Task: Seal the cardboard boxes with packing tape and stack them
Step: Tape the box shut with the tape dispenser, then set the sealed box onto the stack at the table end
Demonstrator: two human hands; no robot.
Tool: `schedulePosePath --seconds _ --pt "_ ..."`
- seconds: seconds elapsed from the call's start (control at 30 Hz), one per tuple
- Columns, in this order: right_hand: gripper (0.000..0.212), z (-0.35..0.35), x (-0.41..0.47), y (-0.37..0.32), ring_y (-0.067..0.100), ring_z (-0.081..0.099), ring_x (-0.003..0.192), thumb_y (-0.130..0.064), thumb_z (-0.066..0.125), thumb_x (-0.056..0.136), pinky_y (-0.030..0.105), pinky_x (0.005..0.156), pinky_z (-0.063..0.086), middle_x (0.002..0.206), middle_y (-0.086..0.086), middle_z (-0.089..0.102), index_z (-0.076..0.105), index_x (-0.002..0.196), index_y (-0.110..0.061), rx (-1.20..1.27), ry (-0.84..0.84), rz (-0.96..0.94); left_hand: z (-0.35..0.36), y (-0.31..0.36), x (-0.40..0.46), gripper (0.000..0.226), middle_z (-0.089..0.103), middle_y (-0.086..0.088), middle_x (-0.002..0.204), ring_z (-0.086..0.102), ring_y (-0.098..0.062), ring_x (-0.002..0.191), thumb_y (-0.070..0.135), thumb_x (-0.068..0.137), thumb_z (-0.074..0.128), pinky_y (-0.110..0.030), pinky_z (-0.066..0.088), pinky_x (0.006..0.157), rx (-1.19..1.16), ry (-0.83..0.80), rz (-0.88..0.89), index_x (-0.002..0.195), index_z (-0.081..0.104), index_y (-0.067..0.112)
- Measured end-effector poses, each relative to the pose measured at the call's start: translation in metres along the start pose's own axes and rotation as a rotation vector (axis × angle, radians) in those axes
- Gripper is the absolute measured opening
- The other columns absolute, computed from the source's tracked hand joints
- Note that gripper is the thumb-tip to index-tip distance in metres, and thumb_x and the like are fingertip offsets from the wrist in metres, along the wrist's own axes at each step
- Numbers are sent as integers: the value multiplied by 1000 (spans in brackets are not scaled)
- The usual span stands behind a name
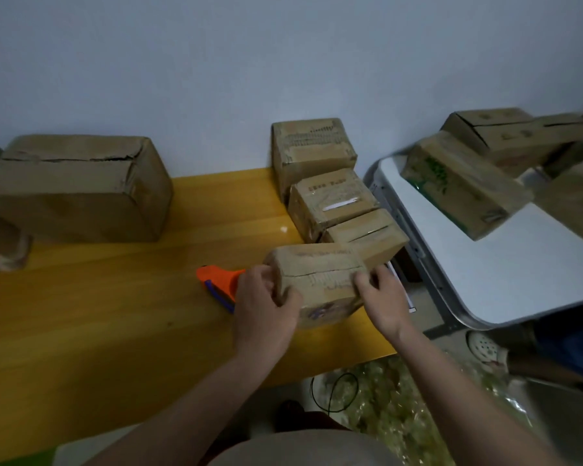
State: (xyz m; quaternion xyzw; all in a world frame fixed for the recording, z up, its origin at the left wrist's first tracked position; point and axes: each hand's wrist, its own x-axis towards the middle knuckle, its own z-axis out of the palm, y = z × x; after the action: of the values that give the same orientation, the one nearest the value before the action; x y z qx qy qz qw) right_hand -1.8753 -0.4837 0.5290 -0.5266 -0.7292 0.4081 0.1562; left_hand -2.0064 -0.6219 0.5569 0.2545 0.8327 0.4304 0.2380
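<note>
A small cardboard box (320, 274) lies near the right end of the yellow table (115, 297), its top seam facing up. My left hand (263, 307) grips its left end, thumb on the front face. My right hand (381, 297) rests on the box's right end with its fingers on top. An orange tape dispenser (216, 280) lies on the table just left of my left hand. Behind the box stand three more boxes in a row: a low one (364, 237), a middle one (330, 200) and a taller taped one (312, 149) by the wall.
A large box (78, 186) sits at the table's far left, with a crumpled one (4, 243) beside it. A white folding table (505, 270) on the right carries several boxes (461, 183). A black cable (334, 391) lies on the floor below.
</note>
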Motion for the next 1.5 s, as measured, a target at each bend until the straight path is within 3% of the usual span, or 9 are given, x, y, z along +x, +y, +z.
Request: schedulePosePath --seconds 0.1,0.2,0.37,0.5,0.8,1.0,1.17,1.33,1.5 --pt "27 3 5 7 19 46 66 -31 45 95 32 55 32 72 3 49 44 73 -16 -121 -139 32 -1 -1 1 27 44 3 89 48 -10 72 29 90 63 -21 36 57 23 -74 -86 97 37 23" --pt "32 -8 13 22 23 50 70 -38 42 94 35 62 38 75 6 52 44 72 -14 -306 -173 92 8 -5 7 27 54 2 101 56 -11 85 35 92 60 -25 45 65 107 -278 -182 104 40 21" --pt "34 -46 21 41 27 57 81 -45 40 94 35 67 43 87 6 59 53 91 -13 -541 31 172 57 0 16 43 57 1 130 55 -16 116 30 96 57 -33 49 94 155 -609 -168 136 46 22" --pt "31 -60 35 54 26 57 83 -41 42 96 40 73 49 89 7 58 54 96 -11 -496 155 285 97 15 26 48 51 -1 140 48 -20 128 22 96 57 -32 42 101 60 -721 -160 142 43 21" --pt "31 7 49 44 24 56 81 -34 47 98 31 67 42 99 12 65 60 104 -7 -218 -140 106 78 -17 45 62 31 -9 142 37 -28 130 27 95 54 -38 38 106 237 -143 -270 150 26 21" --pt "37 -2 53 47 28 59 86 -47 51 91 38 72 49 95 9 62 54 99 -11 -297 3 154 89 -36 38 61 37 -5 142 40 -24 131 26 94 58 -40 38 109 135 -281 -245 149 32 21" --pt "54 -9 62 52 33 56 109 -49 54 90 44 90 49 120 15 59 49 121 -5 -474 -180 246 91 -35 44 69 45 0 145 45 -22 132 18 94 60 -33 40 105 141 -469 -222 152 23 23" --pt "51 3 51 19 32 45 119 -46 51 91 42 98 41 127 15 50 46 124 -7 -878 -27 -101 53 -54 61 61 46 -7 142 43 -25 130 24 94 59 -41 38 107 358 -306 -155 148 33 15" --pt "41 60 38 -32 29 42 119 -41 48 94 40 98 37 127 10 46 46 124 -14 -976 -190 -410 -14 -83 66 41 52 -12 133 47 -29 124 28 93 56 -36 35 103 698 -146 -66 130 52 12"
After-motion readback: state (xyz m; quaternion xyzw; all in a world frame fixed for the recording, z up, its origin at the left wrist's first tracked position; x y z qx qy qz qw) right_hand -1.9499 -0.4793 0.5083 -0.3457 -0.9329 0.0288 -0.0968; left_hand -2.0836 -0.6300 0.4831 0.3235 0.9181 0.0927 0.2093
